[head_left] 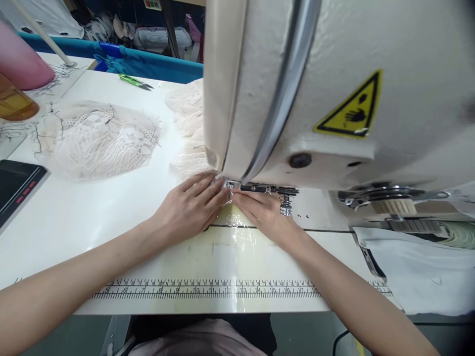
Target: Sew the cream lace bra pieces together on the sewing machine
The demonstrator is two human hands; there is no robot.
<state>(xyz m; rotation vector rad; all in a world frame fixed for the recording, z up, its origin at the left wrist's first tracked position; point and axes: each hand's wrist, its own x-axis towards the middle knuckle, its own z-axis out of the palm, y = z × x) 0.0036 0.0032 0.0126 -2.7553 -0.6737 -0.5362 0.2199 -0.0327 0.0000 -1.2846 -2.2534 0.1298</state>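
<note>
My left hand (193, 203) lies palm down on the sewing machine bed, its fingers stretched flat toward the presser foot (232, 185). Cream lace fabric (191, 158) spreads behind those fingertips and passes behind the machine head. From the other side my right hand (264, 210) comes in low, fingers drawn together beside the foot. Its fingertips are partly covered by the foot's metal parts, so what they pinch, if anything, cannot be made out. The sewing machine head (334, 59) rises right above both hands.
A second lace piece (107, 141) with loose dark threads lies at left. Green thread snips (135, 81) rest farther back. A dark phone-like device (18, 188) and a pink cone (22, 59) stand at the left edge. A printed ruler (208, 289) runs along the front; white cloth (426, 272) lies at right.
</note>
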